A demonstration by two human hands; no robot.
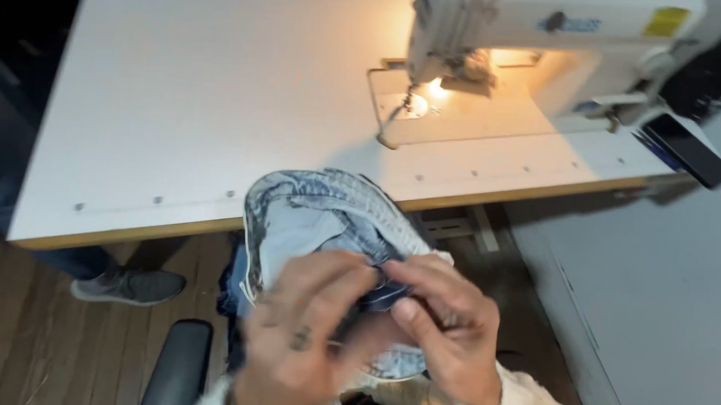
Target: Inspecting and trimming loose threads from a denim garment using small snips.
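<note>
Left hand and right hand both pinching bunched denim garment, held in lap below front edge of surface. Faded blue, thick seams, crumpled. Risk: fold slipping from blurred fingertips, since bulk hangs unsupported. Beyond: white flat surface, cream sewing machine with lit needle area, dark phone at right edge.

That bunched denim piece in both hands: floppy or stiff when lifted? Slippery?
Likely floppy: the denim piece folds and bunches over the left hand and right hand. Thick seams along its curled edge probably hold some shape. The woven surface looks matte, so slip under a pinching grip seems unlikely.
</note>
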